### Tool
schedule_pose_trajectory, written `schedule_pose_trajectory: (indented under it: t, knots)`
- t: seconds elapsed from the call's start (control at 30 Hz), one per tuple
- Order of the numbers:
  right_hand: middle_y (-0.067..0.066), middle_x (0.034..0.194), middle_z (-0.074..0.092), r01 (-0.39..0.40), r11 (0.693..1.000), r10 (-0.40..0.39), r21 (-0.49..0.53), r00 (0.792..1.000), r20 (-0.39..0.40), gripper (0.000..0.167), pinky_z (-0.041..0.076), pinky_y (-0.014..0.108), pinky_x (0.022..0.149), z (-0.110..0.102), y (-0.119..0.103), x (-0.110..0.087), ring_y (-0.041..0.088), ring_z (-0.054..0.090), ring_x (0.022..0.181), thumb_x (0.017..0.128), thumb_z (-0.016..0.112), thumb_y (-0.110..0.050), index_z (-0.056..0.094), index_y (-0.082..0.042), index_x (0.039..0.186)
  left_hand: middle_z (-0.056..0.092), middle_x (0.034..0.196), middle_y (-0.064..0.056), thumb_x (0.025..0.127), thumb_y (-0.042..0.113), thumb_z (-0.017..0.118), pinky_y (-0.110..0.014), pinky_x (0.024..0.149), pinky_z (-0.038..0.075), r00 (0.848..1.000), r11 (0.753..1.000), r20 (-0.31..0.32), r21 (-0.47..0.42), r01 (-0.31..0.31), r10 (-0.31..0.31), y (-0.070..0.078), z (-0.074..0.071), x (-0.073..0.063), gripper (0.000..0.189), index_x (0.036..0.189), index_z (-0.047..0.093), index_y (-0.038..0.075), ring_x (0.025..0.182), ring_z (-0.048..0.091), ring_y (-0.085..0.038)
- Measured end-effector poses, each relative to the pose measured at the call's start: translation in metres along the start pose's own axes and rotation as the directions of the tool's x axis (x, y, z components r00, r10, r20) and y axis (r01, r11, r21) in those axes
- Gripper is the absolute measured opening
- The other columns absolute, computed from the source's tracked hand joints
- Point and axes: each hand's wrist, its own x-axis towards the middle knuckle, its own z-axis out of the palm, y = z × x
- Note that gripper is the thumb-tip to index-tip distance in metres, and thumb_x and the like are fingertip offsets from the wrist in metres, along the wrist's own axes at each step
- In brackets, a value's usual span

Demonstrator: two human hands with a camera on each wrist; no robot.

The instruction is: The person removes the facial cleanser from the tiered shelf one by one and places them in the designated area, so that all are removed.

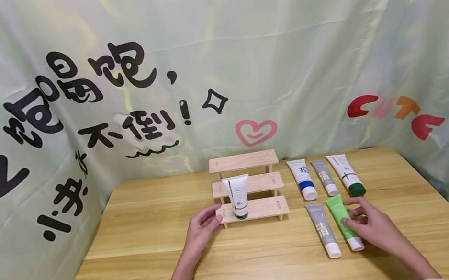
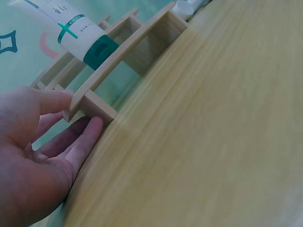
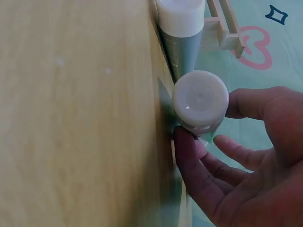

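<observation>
A three-step wooden display stand (image 1: 252, 210) stands at the back of the table. On its lowest step a white tube with a dark green cap (image 1: 238, 196) stands upright, cap down. My left hand (image 1: 201, 228) holds the left end of that step, thumb against the board and fingers by the leg (image 2: 97, 105). At the right, my right hand (image 1: 372, 222) grips a light green tube (image 1: 340, 217) lying on the table, thumb on one side and fingers on the other. The tube's white cap (image 3: 200, 98) faces the right wrist camera. Beside it lies a grey tube (image 1: 321, 225).
Behind the green tube lie a white tube with a blue band (image 1: 301, 174), another grey tube (image 1: 324, 176) and a white tube with a green cap (image 1: 344, 173). A printed cloth (image 1: 306, 74) hangs behind and beside the wooden table (image 1: 260, 265).
</observation>
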Motion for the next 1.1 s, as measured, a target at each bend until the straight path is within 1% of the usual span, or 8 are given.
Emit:
schedule_pose_trajectory:
  t: [0.13,0.23,0.43,0.6,0.7,0.8,0.97,1.1]
  knots:
    - [0.014,0.102,0.066,0.021,0.999,-0.021,-0.040,1.000,-0.002,0.051,0.055,0.028,0.065,0.001,-0.001,-0.001,0.026,0.065,0.090,0.096,0.072,-0.017,0.047,0.000,0.137,0.060,0.134,-0.024,0.096,0.003,0.071,-0.035,0.093,0.061,1.000,1.000,0.000,-0.004,-0.002,0.002,0.001,0.000,-0.001,0.037,0.132,0.065,0.000,0.118,0.064,-0.033]
    - [0.014,0.103,0.065,0.000,0.999,0.001,-0.045,1.000,0.017,0.049,0.055,0.028,0.064,0.000,-0.002,-0.001,0.026,0.064,0.090,0.097,0.070,-0.017,0.047,0.000,0.137,0.060,0.135,-0.024,0.096,0.003,0.071,-0.035,0.093,0.061,1.000,1.000,0.003,-0.004,-0.004,0.004,0.001,0.000,0.000,0.037,0.133,0.065,-0.001,0.119,0.063,-0.034]
    - [0.017,0.106,0.064,-0.045,0.999,0.045,-0.014,0.998,0.043,0.040,0.058,0.030,0.054,-0.006,-0.001,-0.003,0.026,0.063,0.089,0.100,0.065,-0.015,0.050,0.001,0.134,0.060,0.135,-0.024,0.096,0.003,0.071,-0.033,0.094,0.061,1.000,1.000,0.001,0.010,-0.005,0.005,0.001,0.000,0.001,0.038,0.133,0.065,0.000,0.120,0.063,-0.035]
    - [0.021,0.111,0.064,-0.052,0.999,0.053,-0.015,0.997,0.062,0.038,0.060,0.031,0.055,-0.011,-0.001,-0.003,0.026,0.064,0.089,0.102,0.063,-0.016,0.053,0.002,0.134,0.060,0.135,-0.023,0.096,0.003,0.071,-0.031,0.093,0.061,1.000,1.000,-0.004,0.013,-0.006,0.006,0.002,0.000,0.001,0.037,0.133,0.065,0.001,0.120,0.062,-0.035]
    - [0.022,0.113,0.064,-0.057,0.998,0.057,0.006,0.996,0.068,0.039,0.061,0.032,0.056,-0.014,-0.004,-0.003,0.026,0.064,0.088,0.104,0.061,-0.016,0.052,0.003,0.136,0.059,0.136,-0.024,0.096,0.003,0.071,-0.032,0.093,0.061,1.000,1.000,-0.001,0.010,-0.007,0.007,0.002,0.000,0.001,0.038,0.133,0.065,0.000,0.121,0.062,-0.035]
    - [0.021,0.113,0.063,-0.034,0.999,0.033,0.028,0.998,0.050,0.038,0.061,0.032,0.056,-0.017,-0.008,-0.003,0.025,0.065,0.087,0.105,0.060,-0.016,0.052,0.003,0.137,0.059,0.136,-0.025,0.096,0.002,0.070,-0.033,0.094,0.061,1.000,1.000,0.002,0.003,-0.005,0.005,0.002,0.000,0.000,0.038,0.133,0.064,-0.001,0.121,0.062,-0.035]
    - [0.017,0.111,0.062,0.055,0.998,-0.055,0.044,0.999,0.000,0.035,0.061,0.031,0.055,-0.018,-0.019,0.000,0.025,0.064,0.086,0.105,0.061,-0.018,0.055,0.000,0.134,0.058,0.137,-0.026,0.097,0.001,0.069,-0.035,0.094,0.061,1.000,1.000,0.005,-0.010,-0.001,0.002,0.002,0.000,-0.001,0.038,0.134,0.063,-0.002,0.120,0.062,-0.035]
    - [0.016,0.110,0.062,0.118,0.988,-0.117,0.099,0.993,-0.012,0.033,0.061,0.032,0.055,-0.013,-0.030,0.004,0.026,0.064,0.085,0.104,0.062,-0.016,0.057,-0.001,0.134,0.058,0.137,-0.025,0.097,0.001,0.069,-0.035,0.094,0.061,1.000,1.000,0.006,-0.008,0.005,-0.005,0.002,0.000,-0.001,0.038,0.134,0.064,-0.001,0.120,0.063,-0.035]
